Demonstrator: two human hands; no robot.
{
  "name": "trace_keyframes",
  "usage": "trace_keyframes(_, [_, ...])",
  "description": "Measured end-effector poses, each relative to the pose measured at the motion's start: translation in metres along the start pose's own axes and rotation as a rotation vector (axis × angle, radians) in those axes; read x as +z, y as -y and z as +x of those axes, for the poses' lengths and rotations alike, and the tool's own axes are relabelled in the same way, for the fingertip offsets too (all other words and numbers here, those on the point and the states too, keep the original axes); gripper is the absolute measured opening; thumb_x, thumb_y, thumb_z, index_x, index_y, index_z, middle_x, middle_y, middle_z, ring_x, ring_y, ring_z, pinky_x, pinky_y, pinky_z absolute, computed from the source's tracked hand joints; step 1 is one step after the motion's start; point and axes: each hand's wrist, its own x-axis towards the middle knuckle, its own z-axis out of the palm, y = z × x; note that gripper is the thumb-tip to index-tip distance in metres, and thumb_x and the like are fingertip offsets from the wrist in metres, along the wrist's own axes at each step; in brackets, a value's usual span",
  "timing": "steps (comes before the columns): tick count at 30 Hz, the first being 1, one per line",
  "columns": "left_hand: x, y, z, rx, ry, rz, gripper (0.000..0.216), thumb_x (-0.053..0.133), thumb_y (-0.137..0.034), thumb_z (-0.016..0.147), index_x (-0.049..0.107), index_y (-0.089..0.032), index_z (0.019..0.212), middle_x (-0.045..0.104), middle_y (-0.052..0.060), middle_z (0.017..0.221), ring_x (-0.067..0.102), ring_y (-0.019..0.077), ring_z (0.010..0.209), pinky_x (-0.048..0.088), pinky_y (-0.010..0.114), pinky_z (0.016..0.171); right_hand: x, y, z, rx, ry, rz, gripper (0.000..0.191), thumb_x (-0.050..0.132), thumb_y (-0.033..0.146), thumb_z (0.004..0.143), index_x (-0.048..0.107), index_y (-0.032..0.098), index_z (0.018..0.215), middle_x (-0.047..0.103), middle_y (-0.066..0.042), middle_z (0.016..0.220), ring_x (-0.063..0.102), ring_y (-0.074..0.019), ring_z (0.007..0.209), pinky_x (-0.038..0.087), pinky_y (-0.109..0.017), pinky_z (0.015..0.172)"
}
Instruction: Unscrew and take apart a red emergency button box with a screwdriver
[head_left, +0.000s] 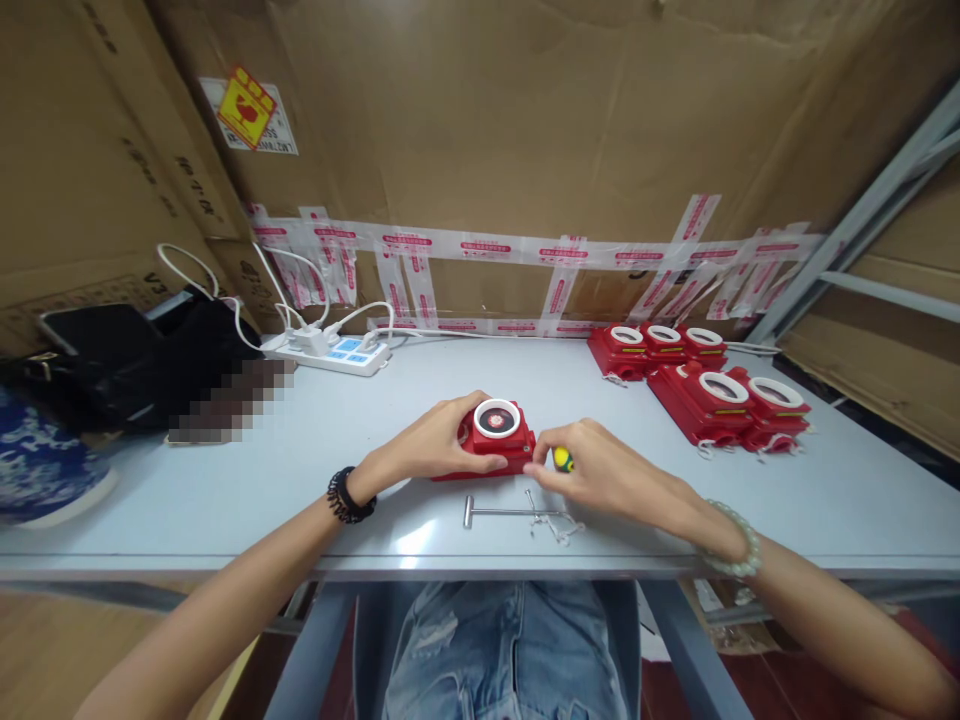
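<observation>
My left hand point(442, 438) grips a red alarm box point(517, 458) from its left side, thumb along the front and fingers behind. A white ring surrounds the box's dark round window. At the box's right end, the thumb and forefinger of my right hand point(600, 465) are pinched together at its lower right corner. A screwdriver point(562, 459) is tucked in that same hand; only its yellow-and-green handle end shows. In front of the box, a small metal hammer point(499, 512) lies on the table with a thin white chain point(559, 530) at its handle end.
Several similar red boxes point(697, 400) stand at the right rear. A white power strip point(337, 353) with plugged cables sits left of centre at the back. Beyond it are a black bag point(180, 350) and a blue-and-white patterned object point(45, 460). Cardboard point(480, 130) walls the table's back.
</observation>
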Motion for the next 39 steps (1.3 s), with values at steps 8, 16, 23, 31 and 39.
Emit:
trace_keyframes(8, [0.007, 0.002, 0.000, 0.000, -0.074, -0.037, 0.054, 0.071, -0.052, 0.072, 0.053, -0.021, 0.112, 0.066, 0.006, 0.104, 0.063, 0.0224, 0.088, 0.050, 0.035, 0.078, -0.036, 0.033, 0.016, -0.243, -0.797, 0.876, 0.046, 0.060, 0.040, 0.083, 0.037, 0.020, 0.049, 0.036, 0.007, 0.042, 0.035, -0.0057, 0.033, 0.027, -0.022, 0.033])
trace_keyframes(16, [0.009, 0.001, -0.001, -0.013, -0.089, -0.041, 0.056, 0.072, -0.052, 0.071, 0.054, -0.021, 0.114, 0.067, 0.006, 0.105, 0.064, 0.0232, 0.089, 0.051, 0.036, 0.079, -0.023, 0.033, 0.049, -0.267, -0.875, 1.097, 0.048, 0.061, 0.049, 0.080, 0.036, 0.021, 0.051, 0.036, 0.008, 0.044, 0.036, -0.0052, 0.032, 0.030, -0.020, 0.030])
trace_keyframes(23, [0.008, 0.002, -0.001, 0.002, -0.092, -0.061, 0.057, 0.072, -0.053, 0.071, 0.054, -0.020, 0.114, 0.067, 0.007, 0.106, 0.065, 0.0233, 0.090, 0.051, 0.036, 0.080, -0.017, 0.029, 0.056, -0.225, -0.877, 1.084, 0.049, 0.060, 0.051, 0.081, 0.035, 0.021, 0.052, 0.036, 0.008, 0.044, 0.037, -0.0044, 0.033, 0.031, -0.019, 0.030])
trace_keyframes(31, [0.007, 0.000, -0.001, 0.013, -0.093, -0.076, 0.056, 0.072, -0.052, 0.071, 0.054, -0.021, 0.114, 0.068, 0.007, 0.106, 0.065, 0.0233, 0.090, 0.052, 0.036, 0.079, -0.017, 0.028, 0.058, -0.224, -0.931, 1.086, 0.048, 0.060, 0.050, 0.081, 0.036, 0.021, 0.051, 0.036, 0.008, 0.044, 0.036, -0.0048, 0.032, 0.030, -0.020, 0.029])
trace_keyframes(39, [0.007, 0.001, -0.001, 0.013, -0.097, -0.067, 0.055, 0.072, -0.052, 0.071, 0.054, -0.021, 0.113, 0.067, 0.006, 0.106, 0.065, 0.0227, 0.089, 0.051, 0.035, 0.079, -0.017, 0.030, 0.057, -0.202, -0.938, 1.087, 0.048, 0.061, 0.048, 0.080, 0.036, 0.020, 0.051, 0.036, 0.009, 0.043, 0.036, -0.0043, 0.032, 0.029, -0.019, 0.029])
